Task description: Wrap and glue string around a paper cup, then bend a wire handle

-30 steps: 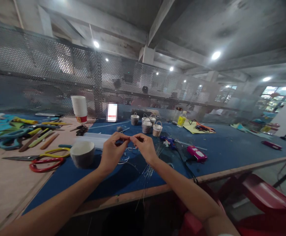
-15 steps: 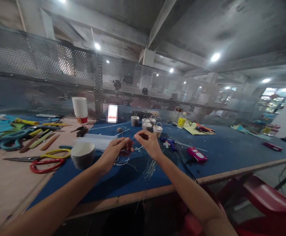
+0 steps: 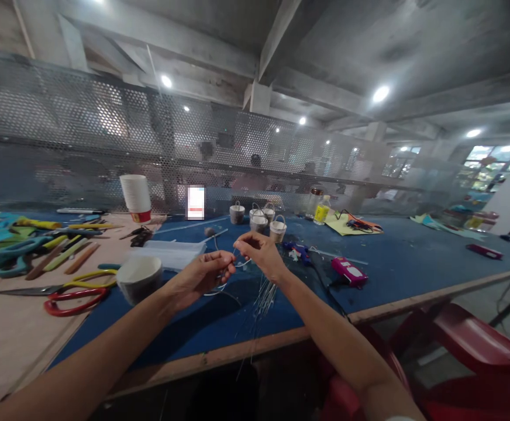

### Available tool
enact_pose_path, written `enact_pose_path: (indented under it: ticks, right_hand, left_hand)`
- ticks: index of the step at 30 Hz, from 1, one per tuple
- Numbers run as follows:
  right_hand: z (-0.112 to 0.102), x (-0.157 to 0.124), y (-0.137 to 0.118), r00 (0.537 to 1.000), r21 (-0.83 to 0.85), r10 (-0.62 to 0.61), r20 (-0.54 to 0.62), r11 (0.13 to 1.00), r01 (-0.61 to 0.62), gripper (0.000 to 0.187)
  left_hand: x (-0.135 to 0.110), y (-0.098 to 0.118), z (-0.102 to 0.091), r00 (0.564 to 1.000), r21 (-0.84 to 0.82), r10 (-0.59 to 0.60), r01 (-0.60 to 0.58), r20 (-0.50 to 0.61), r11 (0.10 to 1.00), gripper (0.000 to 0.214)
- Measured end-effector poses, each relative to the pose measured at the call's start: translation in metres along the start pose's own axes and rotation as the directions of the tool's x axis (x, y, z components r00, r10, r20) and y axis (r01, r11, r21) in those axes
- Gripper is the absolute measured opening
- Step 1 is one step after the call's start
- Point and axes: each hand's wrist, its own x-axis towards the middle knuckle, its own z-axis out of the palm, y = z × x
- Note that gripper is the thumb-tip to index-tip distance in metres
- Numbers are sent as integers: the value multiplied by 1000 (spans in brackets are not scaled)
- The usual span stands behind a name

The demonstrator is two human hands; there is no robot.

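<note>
My left hand [image 3: 202,273] and my right hand [image 3: 259,254] meet above the blue mat [image 3: 390,257], both pinched on a thin white wire [image 3: 243,264] that runs between them. Loose strands of the same wire [image 3: 261,298] lie on the mat under my right wrist and hang over the table's front edge. A small grey cup [image 3: 139,279] stands just left of my left hand. Several little finished baskets [image 3: 258,220] with wire handles stand farther back, beyond my hands.
Red-handled scissors [image 3: 73,295], yellow-handled scissors [image 3: 97,275] and several other tools lie at the left. A stack of paper cups [image 3: 135,197] stands at the back. A glue gun [image 3: 299,252], a pink device [image 3: 349,272] and a yellow bottle [image 3: 322,213] lie to the right. Red chairs [image 3: 465,345] stand beyond the table's edge.
My hands moved apart slightly and the left one sank and turned palm-up, drawing the wire out between them. The view shifted a little to the right.
</note>
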Motion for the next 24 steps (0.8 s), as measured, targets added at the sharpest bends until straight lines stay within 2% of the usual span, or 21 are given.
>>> enact_pose_path:
  ticks: [4,8,10,12,15,17,24]
  right_hand:
    - [1,-1,1,1000,11,3,3,1000,-3,24]
    - [0,-1,2,1000,-18,1,4,1000,-1,25]
    - [0,-2,3,1000,-27,-5,3,1000,5,24]
    - [0,-2,2,1000,-24,-14,1,1000,14,24]
    - [1,-3,1,1000,6,-20,16,1000,20,22]
    - [2,-3,1,999,30,-18,34,999,17,21]
    - [7,0,-4,999,30,5,37,1000,-6,22]
  left_hand:
    - [3,-3,-4,998,67,58,-56,-27,996,15]
    - [1,-3,-2,978,268,196,-170,-75,948,15]
    - [0,-2,0,967,318,239,-199,-91,927,16]
    - [-1,-1,1,975,275,203,-173,-87,946,18]
    - [-1,0,1,996,126,83,-80,-19,989,23]
    - [-1,0,0,999,61,44,-44,0,997,22]
    - [1,0,-1,985,54,108,-102,-131,993,18]
